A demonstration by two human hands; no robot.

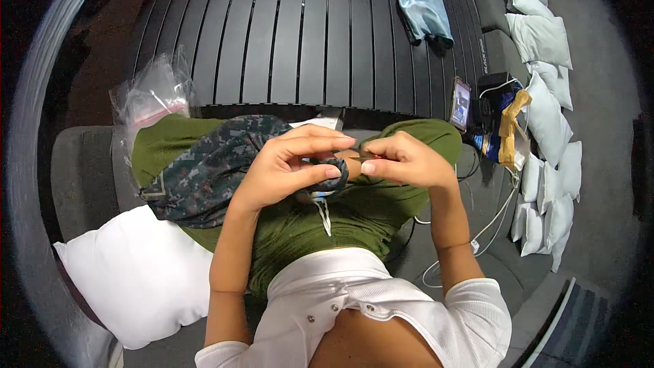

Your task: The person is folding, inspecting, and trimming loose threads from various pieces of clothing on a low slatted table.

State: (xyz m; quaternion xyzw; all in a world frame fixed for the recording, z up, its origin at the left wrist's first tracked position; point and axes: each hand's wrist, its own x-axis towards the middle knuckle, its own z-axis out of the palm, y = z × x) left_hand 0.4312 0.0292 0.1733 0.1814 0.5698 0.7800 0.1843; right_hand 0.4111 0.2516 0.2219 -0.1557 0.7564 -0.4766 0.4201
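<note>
My left hand [289, 163] is closed over my lap, with a dark loop of cloth [343, 176] pinched between thumb and fingers. Facing it, my right hand [409, 160] grips a small, thin tool with a pointed dark tip [355, 159]; its kind is too small to make out. The tip points toward the dark loop, and I cannot tell whether they touch. Under my left hand a blue and white bit [319, 195] shows. A camouflage-patterned cloth [204, 170] lies over my left thigh, on green trousers [286, 238] with a white drawstring [325, 217].
A black slatted table [293, 41] stands ahead, with a light-blue cloth [426, 10] on it. A phone [461, 104], cables and yellow wrapping [512, 129] are at right. White cushions [545, 105] line the sofa; another pillow [139, 272] and a clear plastic bag [153, 92] are left.
</note>
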